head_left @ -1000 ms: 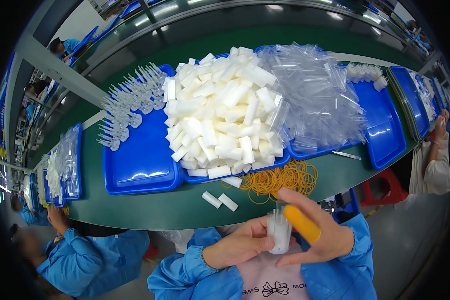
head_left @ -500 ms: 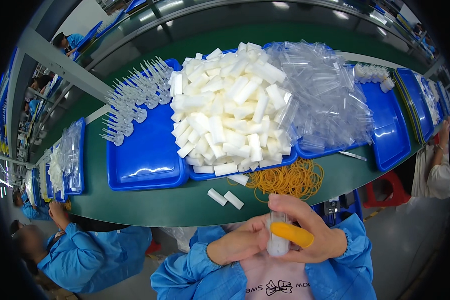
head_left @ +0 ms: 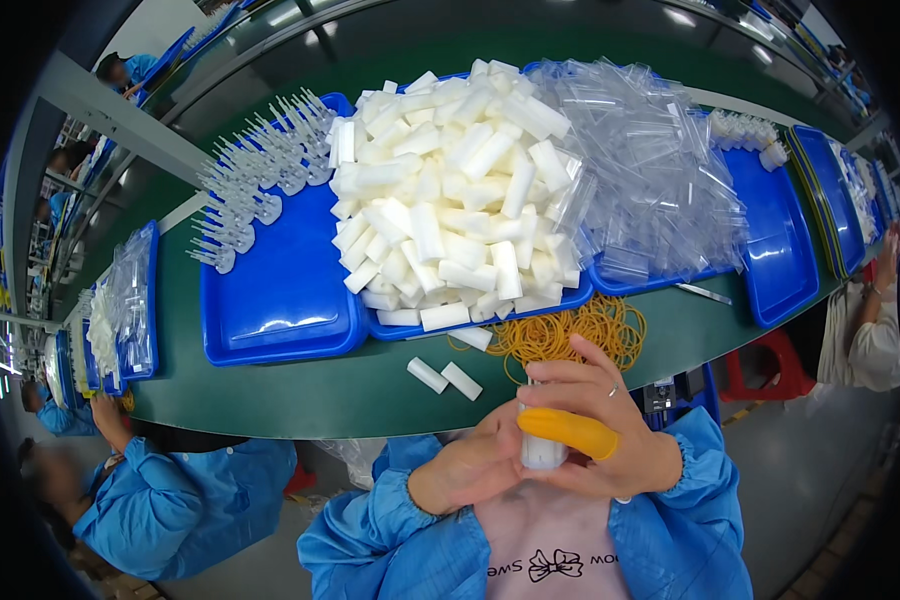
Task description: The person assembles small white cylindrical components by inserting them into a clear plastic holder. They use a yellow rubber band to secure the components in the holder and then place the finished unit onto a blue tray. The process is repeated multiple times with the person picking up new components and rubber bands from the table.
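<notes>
In front of my chest, past the table's near edge, I hold a short clear plastic tube (head_left: 542, 455) with something white inside. My right hand (head_left: 610, 430) is closed around it, and a yellow finger cot (head_left: 570, 431) on one finger lies across its side. My left hand (head_left: 475, 462) is closed against the tube's left side, its fingertips partly hidden. Beyond my hands lies a tangle of orange rubber bands (head_left: 560, 335). Two loose white foam cylinders (head_left: 444, 379) rest on the green table. A heap of similar white pieces (head_left: 450, 200) fills the middle tray.
Clear plastic tubes (head_left: 640, 170) are piled right of the foam. At left, a blue tray (head_left: 280, 310) has translucent stemmed parts (head_left: 260, 180) along its far side. Tweezers (head_left: 705, 293) lie near another blue tray (head_left: 775, 260). Co-workers sit on both sides, one in a blue jacket (head_left: 190, 505).
My hands and the tube have moved slightly left and up in the picture. My right fingers have shifted on the tube, with one now raised. The whole view has tilted a little.
</notes>
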Action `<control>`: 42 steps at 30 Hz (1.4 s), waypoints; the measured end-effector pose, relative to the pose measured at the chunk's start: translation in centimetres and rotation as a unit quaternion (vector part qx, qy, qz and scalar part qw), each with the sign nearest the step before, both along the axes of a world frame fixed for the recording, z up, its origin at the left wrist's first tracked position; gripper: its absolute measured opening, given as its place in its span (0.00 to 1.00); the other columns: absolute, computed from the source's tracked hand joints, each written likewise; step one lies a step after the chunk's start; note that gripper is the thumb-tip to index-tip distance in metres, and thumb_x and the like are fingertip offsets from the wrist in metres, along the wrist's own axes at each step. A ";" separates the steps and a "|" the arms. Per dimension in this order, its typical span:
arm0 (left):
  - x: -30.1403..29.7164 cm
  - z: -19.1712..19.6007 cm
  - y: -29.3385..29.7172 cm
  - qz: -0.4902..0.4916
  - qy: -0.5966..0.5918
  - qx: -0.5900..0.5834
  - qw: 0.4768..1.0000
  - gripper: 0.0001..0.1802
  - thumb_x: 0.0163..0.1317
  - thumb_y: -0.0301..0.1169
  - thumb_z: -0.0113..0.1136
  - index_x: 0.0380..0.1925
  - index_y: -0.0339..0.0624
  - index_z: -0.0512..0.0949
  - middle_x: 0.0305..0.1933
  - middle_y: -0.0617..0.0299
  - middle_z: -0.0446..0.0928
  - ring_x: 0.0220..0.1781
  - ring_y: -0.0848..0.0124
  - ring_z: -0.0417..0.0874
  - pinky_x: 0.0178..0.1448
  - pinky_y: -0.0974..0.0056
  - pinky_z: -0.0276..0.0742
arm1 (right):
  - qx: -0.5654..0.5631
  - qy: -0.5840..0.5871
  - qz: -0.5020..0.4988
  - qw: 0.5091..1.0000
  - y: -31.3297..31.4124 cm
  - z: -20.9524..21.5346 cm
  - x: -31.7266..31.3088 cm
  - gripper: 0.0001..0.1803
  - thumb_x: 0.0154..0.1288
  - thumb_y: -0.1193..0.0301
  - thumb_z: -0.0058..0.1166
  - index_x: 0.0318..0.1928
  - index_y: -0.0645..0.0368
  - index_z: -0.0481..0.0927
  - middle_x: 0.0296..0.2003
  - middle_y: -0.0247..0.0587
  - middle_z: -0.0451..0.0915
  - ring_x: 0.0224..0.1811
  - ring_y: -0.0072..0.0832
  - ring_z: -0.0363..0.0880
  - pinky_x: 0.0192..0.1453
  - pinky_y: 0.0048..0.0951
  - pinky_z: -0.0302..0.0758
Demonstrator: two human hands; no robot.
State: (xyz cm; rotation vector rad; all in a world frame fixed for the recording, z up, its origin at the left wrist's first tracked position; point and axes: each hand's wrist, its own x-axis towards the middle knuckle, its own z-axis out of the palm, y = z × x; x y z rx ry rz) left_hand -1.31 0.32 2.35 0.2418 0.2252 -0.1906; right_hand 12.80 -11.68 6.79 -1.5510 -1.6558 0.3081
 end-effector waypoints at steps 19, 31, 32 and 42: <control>-3.0 0.7 4.1 0.232 0.048 0.441 0.865 0.29 0.49 0.30 0.71 0.50 0.41 0.68 0.35 0.56 0.77 0.34 0.71 0.77 0.37 0.69 0.73 | -0.028 -0.140 -0.262 0.954 3.1 -4.7 1.4 0.09 0.44 0.70 0.66 0.29 0.56 0.82 0.30 0.34 0.71 0.33 0.33 0.68 0.40 0.36 0.59; 0.7 0.4 2.0 0.051 -0.018 0.456 0.888 0.36 0.45 0.23 0.74 0.53 0.39 0.65 0.30 0.62 0.75 0.34 0.77 0.76 0.40 0.72 0.71 | -0.001 0.141 -0.190 0.972 1.9 -1.7 0.4 0.10 0.54 0.68 0.63 0.36 0.56 0.79 0.32 0.36 0.72 0.36 0.30 0.72 0.40 0.31 0.66; 0.6 0.2 2.3 0.029 -0.028 0.434 0.900 0.30 0.45 0.22 0.73 0.48 0.39 0.69 0.30 0.62 0.75 0.35 0.77 0.76 0.40 0.72 0.72 | 0.002 0.346 -0.154 0.925 1.8 -1.4 0.5 0.11 0.57 0.67 0.61 0.39 0.56 0.77 0.33 0.35 0.72 0.35 0.29 0.72 0.40 0.29 0.67; 0.2 2.1 1.3 0.124 -0.134 0.162 0.970 0.22 0.45 0.24 0.72 0.38 0.41 0.70 0.31 0.63 0.73 0.34 0.77 0.75 0.38 0.71 0.71 | -0.076 0.756 0.056 0.648 2.2 -1.7 2.6 0.12 0.68 0.65 0.51 0.45 0.60 0.71 0.46 0.31 0.68 0.34 0.24 0.73 0.38 0.25 0.73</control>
